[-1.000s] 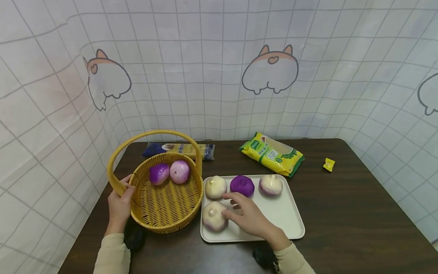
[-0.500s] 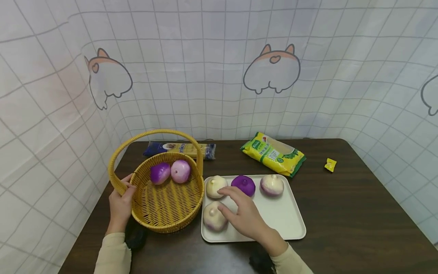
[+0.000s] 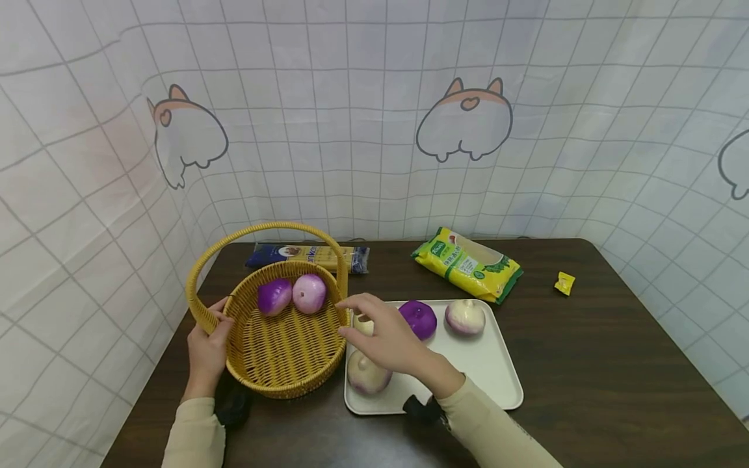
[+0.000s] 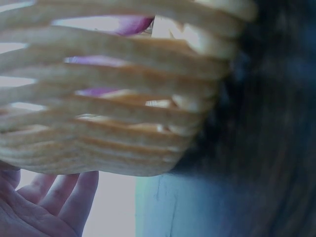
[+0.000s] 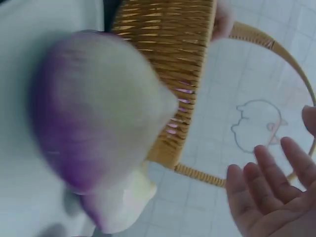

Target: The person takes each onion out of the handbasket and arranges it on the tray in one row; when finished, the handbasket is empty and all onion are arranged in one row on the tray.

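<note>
My left hand (image 3: 206,354) grips the round yellow wicker basket (image 3: 287,380) at its left side, where the tall arched handle meets the rim. Inside the basket lie a purple onion (image 3: 274,297) and a paler pinkish onion (image 3: 309,293). My right hand (image 3: 380,335) holds nothing. Its fingers are spread at the basket's right rim, above the left part of the white tray (image 3: 494,364). The hand partly covers a white onion (image 3: 363,324); a white-and-purple onion (image 3: 367,374) is below it. A deep purple onion (image 3: 418,319) and another white-and-purple onion (image 3: 465,318) sit along the tray's back.
Behind the basket lies a blue-and-yellow pasta packet (image 3: 354,259). A yellow-green food bag (image 3: 468,264) rests behind the tray, and a small yellow wrapped piece (image 3: 564,283) is farther right. A white gridded curtain (image 3: 374,162) stands along the table's back.
My right hand has moved left from over the tray's onions to the basket's right rim, fingers spread. The left hand, basket and onions have stayed in place.
</note>
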{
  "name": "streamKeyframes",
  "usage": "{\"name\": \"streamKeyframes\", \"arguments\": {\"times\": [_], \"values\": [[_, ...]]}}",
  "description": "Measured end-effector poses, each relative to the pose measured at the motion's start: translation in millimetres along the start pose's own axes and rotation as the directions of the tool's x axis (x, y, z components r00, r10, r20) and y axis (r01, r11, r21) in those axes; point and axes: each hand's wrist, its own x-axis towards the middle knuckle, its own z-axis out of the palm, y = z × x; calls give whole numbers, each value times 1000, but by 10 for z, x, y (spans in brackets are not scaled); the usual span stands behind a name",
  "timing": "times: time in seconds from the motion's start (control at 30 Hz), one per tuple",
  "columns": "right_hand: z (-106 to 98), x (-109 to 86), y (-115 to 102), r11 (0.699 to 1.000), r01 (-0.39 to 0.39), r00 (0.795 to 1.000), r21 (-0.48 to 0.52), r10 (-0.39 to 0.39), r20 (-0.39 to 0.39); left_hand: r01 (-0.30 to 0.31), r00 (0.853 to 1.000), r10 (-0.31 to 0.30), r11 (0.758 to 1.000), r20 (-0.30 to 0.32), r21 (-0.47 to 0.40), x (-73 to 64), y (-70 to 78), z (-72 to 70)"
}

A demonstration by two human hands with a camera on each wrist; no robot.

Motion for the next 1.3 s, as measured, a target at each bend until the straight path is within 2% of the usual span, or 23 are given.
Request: {"name": "streamKeyframes", "arguments": {"times": [0.17,0.3,0.4,0.53,0.67,0.77,0.93,1.07,1.17,1.3], "values": [[56,319,-6,995,-40,998,-89,44,47,8,1000,-8,1000,20,-19,24,-17,36],[137,540,15,986,-54,991,-160,73,115,6,1000,-6,1000,26,-8,28,-25,58],[176,697,45,986,-73,986,-149,95,141,-2,1000,2,1000,17,-12,26,-14,64],[199,866,132,985,-159,976,-63,167,139,1,1000,0,1000,29,-30,40,-3,75],[264,969,230,972,-235,960,10,231,156,6,1000,-6,1000,28,-23,41,1,77],[334,1034,258,967,-256,955,16,250,162,13,1000,-12,1000,22,-13,31,22,61],[429,1162,209,965,-252,949,-77,262,178,15,1000,-15,1000,4,16,21,35,15],[475,1239,169,948,-282,934,-144,306,186,-1,1000,1,1000,1,5,14,23,-3],[499,1274,164,932,-318,918,-172,348,189,-8,1000,8,1000,3,-13,16,9,-6],[531,1306,182,929,-316,914,-194,353,201,-22,1000,22,1000,3,-15,23,-1,-7]]}}
